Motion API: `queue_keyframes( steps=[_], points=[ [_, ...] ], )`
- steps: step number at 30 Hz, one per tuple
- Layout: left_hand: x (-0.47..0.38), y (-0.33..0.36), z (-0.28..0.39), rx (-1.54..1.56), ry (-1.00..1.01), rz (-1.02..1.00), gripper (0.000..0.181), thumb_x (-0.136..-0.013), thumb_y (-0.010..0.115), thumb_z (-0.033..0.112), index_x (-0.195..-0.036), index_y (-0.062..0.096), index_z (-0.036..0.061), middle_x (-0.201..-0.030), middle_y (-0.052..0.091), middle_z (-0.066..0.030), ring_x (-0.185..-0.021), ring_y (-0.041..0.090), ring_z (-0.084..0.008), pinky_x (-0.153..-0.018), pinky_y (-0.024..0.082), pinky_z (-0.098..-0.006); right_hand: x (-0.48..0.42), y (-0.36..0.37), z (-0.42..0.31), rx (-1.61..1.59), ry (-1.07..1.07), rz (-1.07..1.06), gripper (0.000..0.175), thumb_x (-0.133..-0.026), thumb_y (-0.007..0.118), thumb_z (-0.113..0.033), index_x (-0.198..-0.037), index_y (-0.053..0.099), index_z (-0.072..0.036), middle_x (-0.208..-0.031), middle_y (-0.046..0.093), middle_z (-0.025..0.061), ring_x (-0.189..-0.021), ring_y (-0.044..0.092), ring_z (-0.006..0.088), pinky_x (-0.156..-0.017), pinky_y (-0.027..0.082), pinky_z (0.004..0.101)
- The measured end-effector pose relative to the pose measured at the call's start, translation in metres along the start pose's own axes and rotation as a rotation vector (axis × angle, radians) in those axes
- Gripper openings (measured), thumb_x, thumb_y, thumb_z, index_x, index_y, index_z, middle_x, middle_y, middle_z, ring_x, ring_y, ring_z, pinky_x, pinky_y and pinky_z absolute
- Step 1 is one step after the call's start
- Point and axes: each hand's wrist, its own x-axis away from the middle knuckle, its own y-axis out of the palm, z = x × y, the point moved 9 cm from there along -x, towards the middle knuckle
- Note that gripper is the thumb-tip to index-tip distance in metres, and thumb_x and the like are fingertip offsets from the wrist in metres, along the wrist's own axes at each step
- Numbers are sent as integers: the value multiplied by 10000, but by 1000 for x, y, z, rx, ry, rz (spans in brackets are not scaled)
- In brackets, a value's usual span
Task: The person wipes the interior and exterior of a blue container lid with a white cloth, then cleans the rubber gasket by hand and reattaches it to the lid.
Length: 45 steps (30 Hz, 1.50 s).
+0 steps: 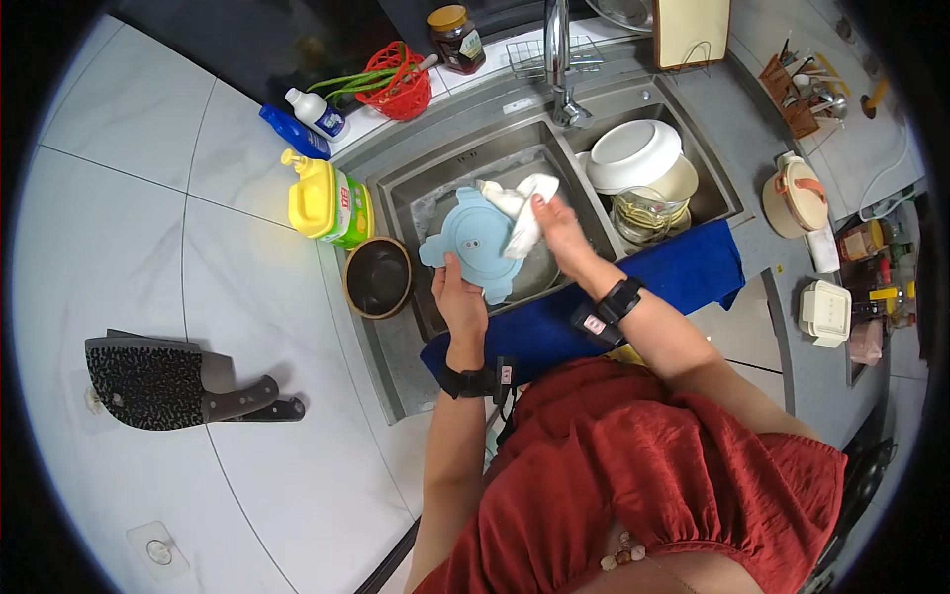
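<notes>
My left hand (462, 301) grips the lower edge of a light blue plastic container lid (475, 234) with side tabs, held over the left basin of a steel sink (582, 160). A white cloth (528, 226) is in my right hand (560, 234), its folds hanging at the lid's right side. Beneath the lid lies what looks like soapy water; part of the basin floor is hidden. In the right basin a white bowl (634, 152) rests on other dishes, beside a clear glass bowl (644, 211).
A dark blue cloth (668, 278) covers the sink's front edge. Left of the sink stand a brown bowl (377, 277) and a yellow pump bottle (326, 200). Behind are a red basket (401, 85), a lidded jar (459, 44) and the faucet (558, 59). Cleavers (148, 382) hang at left.
</notes>
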Motion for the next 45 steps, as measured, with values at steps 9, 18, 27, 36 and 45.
queue_keyframes(
  steps=[9,18,27,36,45],
  points=[
    [10,27,2,-1171,426,-67,426,-904,508,175,-1259,430,-49,-1250,487,-242,-1145,502,-337,-938,405,-361,39,54,41,-189,510,-236,382,-911,523,-402,-1122,541,-84,-972,598,27,-879,529,113,-717,452,284],
    [47,52,43,-1611,830,-219,533,-847,585,183,-1295,402,-41,-1344,385,-256,-1297,318,-363,-1061,235,-454,5,-6,18,-121,189,-120,175,-861,575,-46,-1029,569,4,-913,630,46,-794,588,117,-696,474,271],
    [9,-25,-4,-362,-128,-44,288,-858,614,102,-1116,554,-10,-961,624,-52,-793,600,-111,-649,468,-217,1,-18,18,14,215,-97,166,-872,611,-125,-994,595,-13,-881,636,41,-735,589,103,-644,482,262],
    [43,-107,2,-534,-158,177,275,-795,598,26,-1068,588,-5,-885,645,-56,-758,599,-110,-664,460,-225,-38,-101,14,338,186,36,187,-826,635,-58,-1006,607,-15,-890,651,47,-771,613,126,-686,495,271],
    [88,-179,-1,-970,-477,69,416,-703,554,16,-1116,532,-25,-917,659,-130,-826,635,-213,-732,492,-318,-64,-74,49,947,125,-300,355,-716,593,-49,-1070,606,-24,-887,645,74,-844,589,170,-775,458,299]
  ],
)
